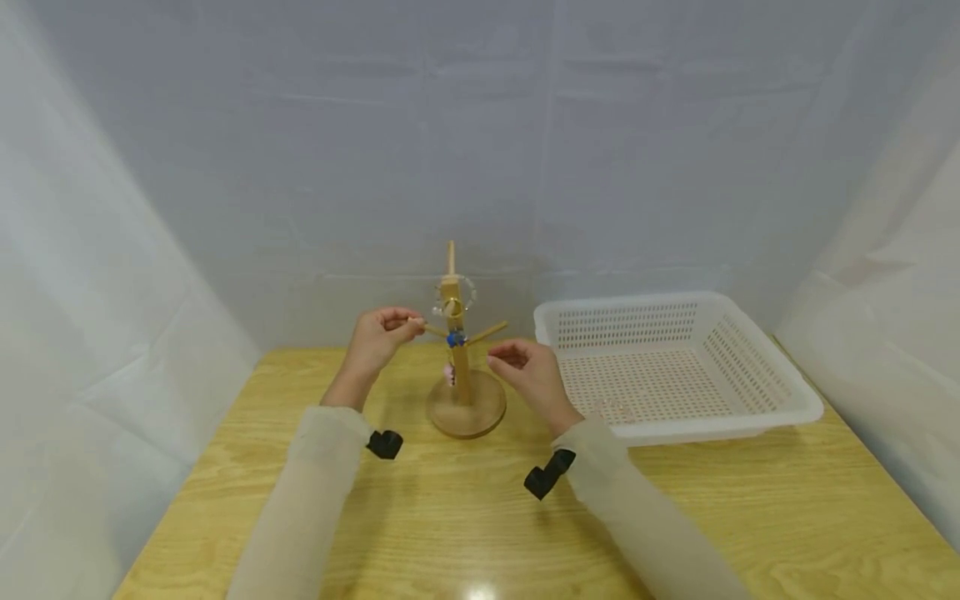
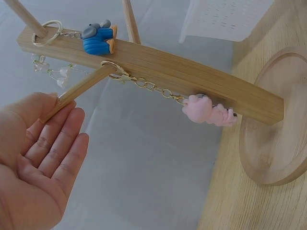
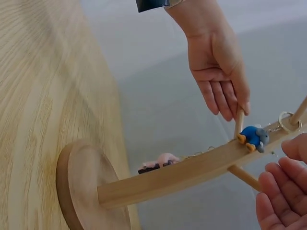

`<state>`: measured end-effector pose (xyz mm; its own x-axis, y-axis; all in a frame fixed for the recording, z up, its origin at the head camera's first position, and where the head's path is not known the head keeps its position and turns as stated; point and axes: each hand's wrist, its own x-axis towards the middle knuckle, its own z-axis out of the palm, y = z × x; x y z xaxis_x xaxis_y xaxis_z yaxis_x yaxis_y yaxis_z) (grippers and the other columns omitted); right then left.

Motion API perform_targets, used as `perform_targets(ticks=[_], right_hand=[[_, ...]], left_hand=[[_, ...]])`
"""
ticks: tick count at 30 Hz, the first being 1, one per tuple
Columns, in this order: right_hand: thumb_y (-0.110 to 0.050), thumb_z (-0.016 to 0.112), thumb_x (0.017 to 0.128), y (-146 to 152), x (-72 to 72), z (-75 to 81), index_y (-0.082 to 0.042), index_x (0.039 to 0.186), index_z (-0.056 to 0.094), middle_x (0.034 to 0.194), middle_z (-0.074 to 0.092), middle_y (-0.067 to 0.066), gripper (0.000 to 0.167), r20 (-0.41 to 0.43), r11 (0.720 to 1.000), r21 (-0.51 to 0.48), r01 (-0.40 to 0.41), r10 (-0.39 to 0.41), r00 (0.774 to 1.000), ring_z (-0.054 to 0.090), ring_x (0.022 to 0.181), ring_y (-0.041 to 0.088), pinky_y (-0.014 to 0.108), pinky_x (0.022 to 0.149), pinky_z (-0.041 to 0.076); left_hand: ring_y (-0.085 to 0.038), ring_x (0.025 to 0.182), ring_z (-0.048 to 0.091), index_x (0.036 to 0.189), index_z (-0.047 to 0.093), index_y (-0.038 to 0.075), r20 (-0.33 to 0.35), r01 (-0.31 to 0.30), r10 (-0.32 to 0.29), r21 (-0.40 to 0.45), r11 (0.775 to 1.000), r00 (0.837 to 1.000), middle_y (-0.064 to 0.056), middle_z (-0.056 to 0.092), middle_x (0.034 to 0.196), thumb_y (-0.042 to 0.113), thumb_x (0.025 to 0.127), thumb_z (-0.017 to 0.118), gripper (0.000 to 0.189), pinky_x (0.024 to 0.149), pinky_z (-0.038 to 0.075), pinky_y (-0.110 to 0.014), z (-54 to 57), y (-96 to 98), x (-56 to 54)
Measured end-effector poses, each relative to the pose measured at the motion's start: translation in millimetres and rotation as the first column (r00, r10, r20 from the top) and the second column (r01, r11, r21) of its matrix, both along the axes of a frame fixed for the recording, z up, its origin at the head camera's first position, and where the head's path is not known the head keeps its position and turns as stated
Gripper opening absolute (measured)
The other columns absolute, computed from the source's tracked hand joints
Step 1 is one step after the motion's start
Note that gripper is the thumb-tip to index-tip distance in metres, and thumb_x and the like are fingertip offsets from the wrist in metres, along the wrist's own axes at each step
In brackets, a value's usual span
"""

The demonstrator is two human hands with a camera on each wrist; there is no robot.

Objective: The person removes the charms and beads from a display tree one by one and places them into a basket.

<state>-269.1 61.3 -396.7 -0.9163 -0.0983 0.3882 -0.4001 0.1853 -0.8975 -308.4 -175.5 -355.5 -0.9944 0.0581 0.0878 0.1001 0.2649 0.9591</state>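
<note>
A wooden stand (image 1: 463, 375) with a round base and side pegs stands upright on the table. My left hand (image 1: 381, 337) pinches the tip of its left peg (image 2: 79, 91) between thumb and index finger, the other fingers loosely bent. From that peg, near the post, a keychain with a pink figure (image 2: 197, 108) hangs by a gold chain. Higher up, a keychain with a blue and grey figure (image 2: 98, 40) hangs on a ring around the front peg. White flower beads (image 2: 62, 76) dangle behind the post. My right hand (image 1: 531, 373) holds nothing, its loosely curled fingers near the right peg (image 3: 244, 177).
A white perforated plastic basket (image 1: 780, 408) sits on the right side of the table, with a small pinkish beaded item (image 1: 615, 408) inside near its front wall. The wooden table (image 1: 450, 517) extends in front of the stand. Pale sheeting (image 1: 480, 150) hangs behind and at both sides.
</note>
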Motion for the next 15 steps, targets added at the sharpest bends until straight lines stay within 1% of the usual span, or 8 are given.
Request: perform_targets(ticks=[5, 8, 12, 15], right_hand=[[-0.001, 0.071, 0.081, -9.9, -3.9, 6.5, 0.004, 0.093, 0.069, 0.09, 0.069, 0.017, 0.013, -0.03, 0.999, -0.035, 0.037, -0.038, 0.999, 0.067, 0.081, 0.023, 0.025, 0.072, 0.054], [-0.001, 0.072, 0.081, -15.6, -5.9, 10.7, 0.005, 0.093, 0.069, 0.09, 0.069, 0.017, 0.014, -0.035, 0.997, -0.057, 0.047, -0.049, 0.998, 0.066, 0.082, 0.025, 0.026, 0.073, 0.054], [-0.003, 0.072, 0.082, -23.0, -8.3, 13.9, 0.005, 0.095, 0.068, 0.092, 0.069, 0.017, 0.017, -0.032, 0.997, -0.05, 0.058, -0.06, 0.998, 0.066, 0.083, 0.027, 0.029, 0.075, 0.054], [-0.008, 0.073, 0.082, -28.3, -8.8, 15.6, 0.004, 0.097, 0.068, 0.093, 0.07, 0.016, 0.019, -0.035, 0.996, -0.025, 0.083, -0.084, 0.996, 0.067, 0.084, 0.026, 0.031, 0.076, 0.054]], left_hand=[[-0.016, 0.093, 0.061, 0.11, 0.064, -0.003, 0.004, 0.012, -0.012, 0.004, 1.0, 1.0, -0.003, 0.069, 0.091, 0.023, 0.09, 0.065, 0.033, 0.096, 0.045, -0.039, 0.7, 1.1, -0.2], [-0.015, 0.093, 0.061, 0.111, 0.064, -0.004, -0.001, 0.013, -0.013, 0.005, 1.0, 1.0, -0.011, 0.069, 0.097, 0.023, 0.09, 0.065, 0.033, 0.096, 0.045, -0.039, 0.1, 0.8, -1.0], [-0.016, 0.093, 0.061, 0.11, 0.064, -0.003, -0.004, 0.008, -0.008, -0.004, 1.0, 1.0, -0.019, 0.067, 0.104, 0.021, 0.091, 0.065, 0.031, 0.095, 0.046, -0.039, 0.0, 0.5, -1.1], [-0.017, 0.094, 0.062, 0.109, 0.064, -0.002, 0.0, 0.003, -0.003, -0.009, 1.0, 1.0, -0.017, 0.068, 0.103, 0.02, 0.091, 0.064, 0.029, 0.095, 0.046, -0.038, -0.3, 0.7, -1.1]])
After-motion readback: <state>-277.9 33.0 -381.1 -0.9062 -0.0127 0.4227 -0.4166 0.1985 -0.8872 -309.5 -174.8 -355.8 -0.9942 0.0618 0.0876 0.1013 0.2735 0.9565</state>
